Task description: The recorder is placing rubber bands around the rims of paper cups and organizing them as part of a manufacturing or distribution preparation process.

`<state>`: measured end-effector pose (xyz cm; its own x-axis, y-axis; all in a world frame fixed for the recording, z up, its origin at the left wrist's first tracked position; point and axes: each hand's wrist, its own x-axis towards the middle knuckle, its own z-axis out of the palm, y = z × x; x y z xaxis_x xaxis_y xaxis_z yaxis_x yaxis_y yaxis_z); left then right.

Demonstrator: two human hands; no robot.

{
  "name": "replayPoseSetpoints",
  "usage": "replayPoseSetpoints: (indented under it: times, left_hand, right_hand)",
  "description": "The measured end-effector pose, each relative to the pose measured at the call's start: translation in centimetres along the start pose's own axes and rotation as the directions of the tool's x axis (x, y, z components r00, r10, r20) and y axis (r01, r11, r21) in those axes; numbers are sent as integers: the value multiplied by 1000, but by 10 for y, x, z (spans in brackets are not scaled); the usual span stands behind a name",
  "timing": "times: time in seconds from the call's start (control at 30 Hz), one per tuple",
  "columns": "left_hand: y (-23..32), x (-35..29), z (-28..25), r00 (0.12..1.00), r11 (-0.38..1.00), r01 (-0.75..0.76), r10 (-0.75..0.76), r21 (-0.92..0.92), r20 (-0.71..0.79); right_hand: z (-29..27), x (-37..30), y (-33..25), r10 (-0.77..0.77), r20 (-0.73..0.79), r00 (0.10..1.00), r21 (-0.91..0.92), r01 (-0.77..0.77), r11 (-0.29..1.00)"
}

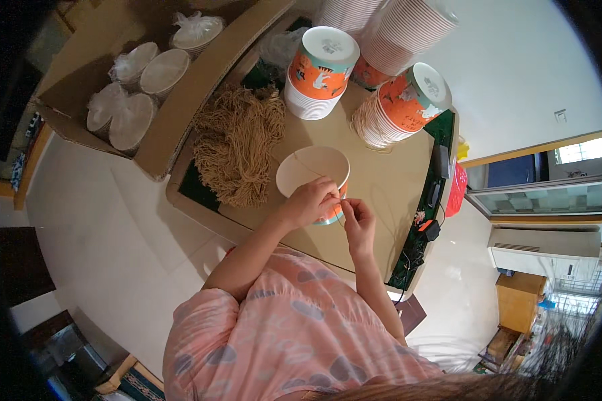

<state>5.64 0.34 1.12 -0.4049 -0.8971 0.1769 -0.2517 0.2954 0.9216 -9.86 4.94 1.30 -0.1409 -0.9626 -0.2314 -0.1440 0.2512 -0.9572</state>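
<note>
In front of me on the table stands a paper bucket [324, 156], white inside and orange and teal outside, its mouth tilted up toward me. My left hand [311, 202] is at its near rim, thumb and fingers pinched together. Close by, my right hand [359, 224] pinches too, its fingertips almost meeting the left ones. A thin tan string [308, 164] runs over the bucket's mouth to my fingers, and a length hangs between the hands. Left of the bucket lies a big tangled heap of tan strings [237, 147].
Beyond the bucket stand upturned bucket stacks [322, 73]; strings [368, 125] hang on the right-hand stack [408, 100]. Taller stacks [411, 33] rise behind. A cardboard box [180, 110] with wrapped stacks [165, 72] stands at left. Black cables [415, 257] line the right edge, near a red basket [456, 190].
</note>
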Motion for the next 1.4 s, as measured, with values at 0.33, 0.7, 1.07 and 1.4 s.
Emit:
replayPoseSetpoints:
  times: [0.33, 0.7, 1.07, 1.4]
  left_hand:
    - [0, 1, -1, 1000, 1000, 6, -6, -30, 12]
    - [1, -2, -4, 986, 979, 160, -153, -127, 65]
    - [-8, 0, 0, 991, 983, 128, -120, -133, 66]
    - [-6, -1, 0, 992, 988, 108, -101, -106, 71]
  right_hand:
    - [0, 1, -5, 18, -13, 1000, -29, -18, 999]
    - [6, 8, 14, -63, -11, 998, 191, 64, 980]
    - [1, 11, 13, -99, 5, 995, 4, 99, 995]
    - [-3, 15, 20, -85, 4, 996, -53, 85, 995]
